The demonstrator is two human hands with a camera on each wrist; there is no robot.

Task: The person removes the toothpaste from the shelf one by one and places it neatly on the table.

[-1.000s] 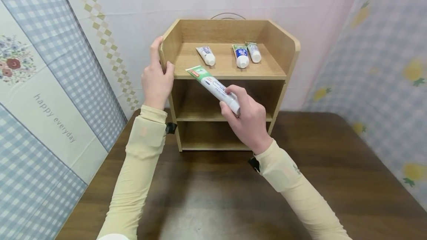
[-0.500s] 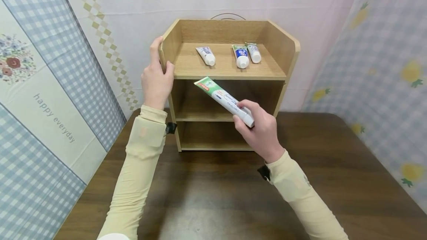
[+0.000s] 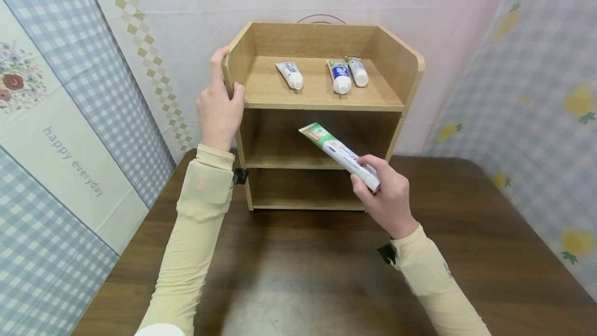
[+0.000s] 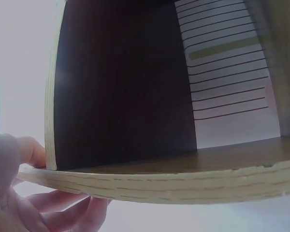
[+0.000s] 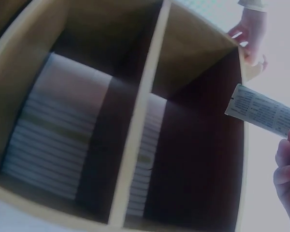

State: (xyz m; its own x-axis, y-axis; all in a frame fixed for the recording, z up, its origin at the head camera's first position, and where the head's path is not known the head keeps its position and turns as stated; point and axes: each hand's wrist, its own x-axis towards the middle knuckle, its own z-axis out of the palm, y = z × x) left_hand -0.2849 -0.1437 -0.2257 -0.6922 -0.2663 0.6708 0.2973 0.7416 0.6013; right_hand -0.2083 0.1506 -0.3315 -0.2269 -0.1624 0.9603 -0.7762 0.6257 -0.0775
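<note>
A wooden shelf unit [image 3: 322, 107] stands on the table, with a walled top and two lower compartments. My left hand [image 3: 219, 108] grips the edge of its left side panel, thumb on the inner side, as the left wrist view also shows. My right hand [image 3: 389, 196] pinches a green and white toothpaste tube [image 3: 342, 154] by its cap end, in front of the middle compartment. The tube's flat end points up and left; its printed back [image 5: 261, 108] shows in the right wrist view. On the top lie a small white tube [image 3: 290, 75], a blue-labelled tube [image 3: 340, 77] and another tube [image 3: 358, 71].
The dark wooden table [image 3: 298, 268] spreads in front of the unit. A patterned cloth wall stands behind it, with a checked cloth [image 3: 60, 118] at left and a pineapple-print cloth [image 3: 536, 118] at right.
My right hand has drawn the green and white toothpaste tube down and to the right, from the top board's front edge. My left hand keeps its grip on the side panel.
</note>
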